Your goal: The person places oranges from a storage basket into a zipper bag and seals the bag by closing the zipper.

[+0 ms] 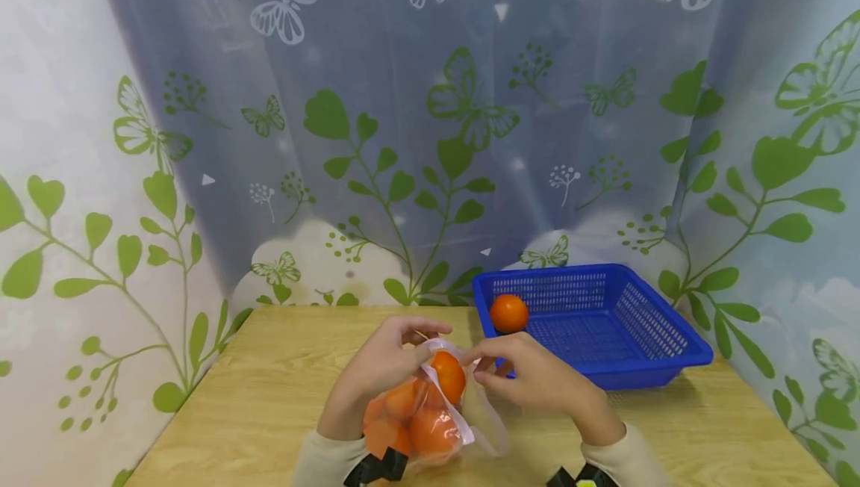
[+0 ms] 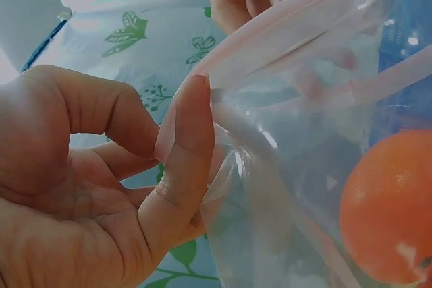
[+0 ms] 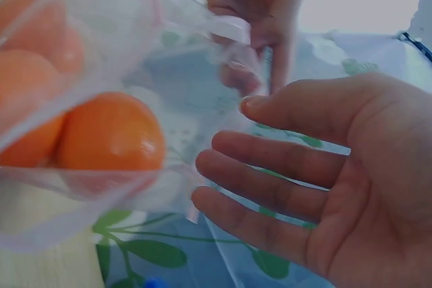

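Note:
A clear plastic bag with a pale pink edge (image 1: 463,427) stands on the table, bulging with several round orange fruits (image 1: 433,431). One more orange fruit (image 1: 448,377) shows at its mouth. My left hand (image 1: 386,364) pinches the bag's rim between thumb and fingers, as the left wrist view shows (image 2: 185,119). On the other side of the mouth is my right hand (image 1: 531,375); in the right wrist view its fingers (image 3: 263,187) are extended and spread close to the bag's edge. Whether they touch the film is hard to tell.
A blue plastic basket (image 1: 661,323) with slotted walls stands at the right, behind my right hand. A single orange fruit (image 1: 508,313) lies in its left corner. The wooden table (image 1: 222,412) meets a patterned curtain (image 1: 403,173) at the back and both sides.

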`<state>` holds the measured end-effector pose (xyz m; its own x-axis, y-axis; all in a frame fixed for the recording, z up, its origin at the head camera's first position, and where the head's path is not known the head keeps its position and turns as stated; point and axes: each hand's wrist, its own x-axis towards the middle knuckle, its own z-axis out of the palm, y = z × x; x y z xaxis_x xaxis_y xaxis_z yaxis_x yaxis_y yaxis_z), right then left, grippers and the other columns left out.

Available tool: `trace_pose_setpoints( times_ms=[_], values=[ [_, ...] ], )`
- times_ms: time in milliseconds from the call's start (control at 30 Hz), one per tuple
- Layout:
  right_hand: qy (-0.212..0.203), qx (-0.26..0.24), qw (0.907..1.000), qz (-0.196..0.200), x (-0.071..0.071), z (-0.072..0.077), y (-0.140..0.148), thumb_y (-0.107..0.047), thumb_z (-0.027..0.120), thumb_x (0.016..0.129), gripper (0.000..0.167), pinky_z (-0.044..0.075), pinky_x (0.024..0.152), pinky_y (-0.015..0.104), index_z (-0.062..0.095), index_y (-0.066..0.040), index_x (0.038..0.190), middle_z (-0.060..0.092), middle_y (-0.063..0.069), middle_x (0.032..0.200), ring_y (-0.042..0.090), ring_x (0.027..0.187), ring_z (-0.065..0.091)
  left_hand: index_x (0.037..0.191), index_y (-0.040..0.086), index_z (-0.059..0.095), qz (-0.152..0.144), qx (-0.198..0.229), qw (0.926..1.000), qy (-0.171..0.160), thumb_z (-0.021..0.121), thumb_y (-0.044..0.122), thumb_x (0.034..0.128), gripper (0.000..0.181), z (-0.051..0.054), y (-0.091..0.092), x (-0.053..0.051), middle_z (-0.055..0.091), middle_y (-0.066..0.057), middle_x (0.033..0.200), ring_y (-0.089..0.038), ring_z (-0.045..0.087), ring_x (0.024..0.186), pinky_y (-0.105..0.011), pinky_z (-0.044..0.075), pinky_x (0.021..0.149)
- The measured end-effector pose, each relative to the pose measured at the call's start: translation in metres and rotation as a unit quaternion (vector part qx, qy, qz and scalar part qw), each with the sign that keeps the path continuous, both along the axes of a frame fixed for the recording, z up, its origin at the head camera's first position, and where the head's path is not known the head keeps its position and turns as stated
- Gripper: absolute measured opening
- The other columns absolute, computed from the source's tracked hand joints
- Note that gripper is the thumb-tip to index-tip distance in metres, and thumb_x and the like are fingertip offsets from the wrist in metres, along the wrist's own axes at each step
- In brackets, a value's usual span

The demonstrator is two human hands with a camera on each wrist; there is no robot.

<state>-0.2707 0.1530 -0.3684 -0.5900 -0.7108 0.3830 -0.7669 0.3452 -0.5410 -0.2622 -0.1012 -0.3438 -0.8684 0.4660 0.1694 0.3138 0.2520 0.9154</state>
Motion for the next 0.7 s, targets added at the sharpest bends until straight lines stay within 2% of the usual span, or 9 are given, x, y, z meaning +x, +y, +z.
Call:
trace_pose_setpoints(
  times_ms=[167, 400, 567, 700],
  values=[
    [0.002, -0.009, 0.9992, -0.039, -0.002, 0.007, 0.012, -0.009, 0.069, 0.097, 0.023, 0.064, 0.080, 0.026, 0.073, -0.011, 0.120, 0.077, 0.005, 0.114, 0.013, 0.098, 0.073, 0.128, -0.004, 0.068, 0.004, 0.007, 1.0000, 0.002, 0.054, -0.003, 0.0974, 0.033, -0.001, -0.002, 0.000, 0.066, -0.025, 0.126, -0.027, 0.066, 0.091, -0.029, 0.064, 0.066],
    [-0.001, -0.018, 0.9983, -0.056, -0.008, 0.009, 0.022, -0.008, 0.074, 0.094, 0.029, 0.065, 0.081, 0.028, 0.071, -0.012, 0.122, 0.073, 0.008, 0.119, 0.023, 0.104, 0.070, 0.126, -0.006, 0.068, 0.007, 0.004, 1.0000, 0.005, 0.055, -0.005, 0.0957, 0.033, 0.000, 0.000, 0.000, 0.067, -0.026, 0.123, -0.028, 0.066, 0.092, -0.029, 0.064, 0.064],
    [-0.005, 0.001, 0.9978, -0.066, -0.016, 0.010, 0.027, -0.007, 0.074, 0.093, 0.029, 0.064, 0.081, 0.027, 0.071, -0.009, 0.122, 0.073, 0.013, 0.117, 0.034, 0.104, 0.070, 0.126, -0.007, 0.068, 0.003, 0.005, 0.9999, 0.008, 0.055, -0.005, 0.0954, 0.033, 0.001, 0.002, 0.000, 0.067, -0.027, 0.122, -0.029, 0.066, 0.091, -0.028, 0.064, 0.064],
    [0.001, 0.024, 0.9973, -0.069, -0.023, 0.014, 0.029, -0.006, 0.073, 0.094, 0.028, 0.064, 0.081, 0.026, 0.071, -0.008, 0.122, 0.073, 0.015, 0.116, 0.034, 0.103, 0.071, 0.125, -0.005, 0.069, 0.003, -0.001, 1.0000, 0.008, 0.055, -0.005, 0.0953, 0.033, -0.001, 0.001, 0.000, 0.065, -0.028, 0.120, -0.027, 0.065, 0.088, -0.028, 0.063, 0.063]
  ],
)
